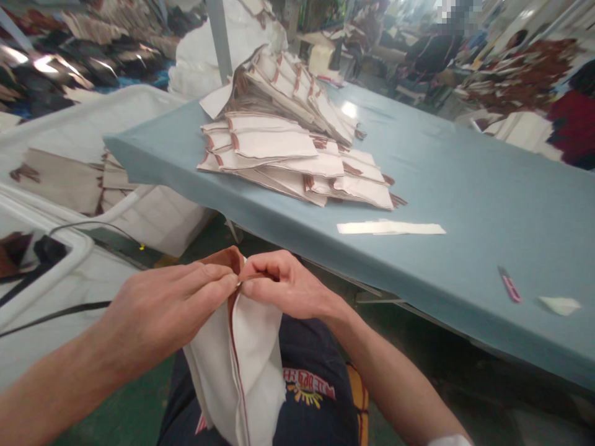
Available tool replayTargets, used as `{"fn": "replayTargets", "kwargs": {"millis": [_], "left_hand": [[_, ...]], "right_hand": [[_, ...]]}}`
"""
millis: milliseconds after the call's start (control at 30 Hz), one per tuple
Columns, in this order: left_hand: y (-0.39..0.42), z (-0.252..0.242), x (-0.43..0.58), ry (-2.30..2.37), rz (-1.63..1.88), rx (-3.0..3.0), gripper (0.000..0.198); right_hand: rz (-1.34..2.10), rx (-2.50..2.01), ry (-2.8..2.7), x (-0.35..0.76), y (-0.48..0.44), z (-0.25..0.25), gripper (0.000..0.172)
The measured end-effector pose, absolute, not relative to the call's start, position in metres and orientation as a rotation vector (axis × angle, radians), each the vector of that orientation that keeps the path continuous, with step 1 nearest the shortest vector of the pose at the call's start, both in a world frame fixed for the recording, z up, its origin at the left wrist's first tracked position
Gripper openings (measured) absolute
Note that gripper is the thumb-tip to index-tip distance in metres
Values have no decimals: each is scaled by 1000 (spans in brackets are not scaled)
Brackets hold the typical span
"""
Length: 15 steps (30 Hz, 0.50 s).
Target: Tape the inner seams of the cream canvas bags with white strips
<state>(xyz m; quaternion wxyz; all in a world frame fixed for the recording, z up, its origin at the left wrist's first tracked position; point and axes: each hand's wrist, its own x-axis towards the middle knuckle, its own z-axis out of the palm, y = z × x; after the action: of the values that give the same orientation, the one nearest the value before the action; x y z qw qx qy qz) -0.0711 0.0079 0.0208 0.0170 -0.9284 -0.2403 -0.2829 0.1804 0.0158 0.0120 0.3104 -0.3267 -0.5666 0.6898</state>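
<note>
Over my lap I hold a sewn fabric piece (258,353), white outside with brown edging and a brown inner side showing at the top. My left hand (186,297) pinches its upper edge with the fingers laid flat together. Right beside it, my right hand (283,285) grips the same edge between thumb and curled fingers. The fingertips of both hands nearly meet at the brown seam. Below the hands the piece hangs down over a dark apron (316,384) with printed lettering. Anything small between the fingertips is hidden.
On the blue table (465,186) lie stacks of similar white pieces (279,142), a white strip (390,228), a pink-handled cutter (510,285) and a pale scrap (559,305). White bins (153,214) with more pieces stand left. A person in red (574,124) is at far right.
</note>
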Motion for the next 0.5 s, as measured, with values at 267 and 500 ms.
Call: {"fn": "replayTargets", "kwargs": {"millis": [267,500], "left_hand": [[8,26,-89,-750,-720,-3088,56],[0,33,-74,-1004,-884,-3096,30]], "right_hand": [[2038,-737,-1271,177,10,6,67],[1680,-831,-1639,185,4,18,58]]}}
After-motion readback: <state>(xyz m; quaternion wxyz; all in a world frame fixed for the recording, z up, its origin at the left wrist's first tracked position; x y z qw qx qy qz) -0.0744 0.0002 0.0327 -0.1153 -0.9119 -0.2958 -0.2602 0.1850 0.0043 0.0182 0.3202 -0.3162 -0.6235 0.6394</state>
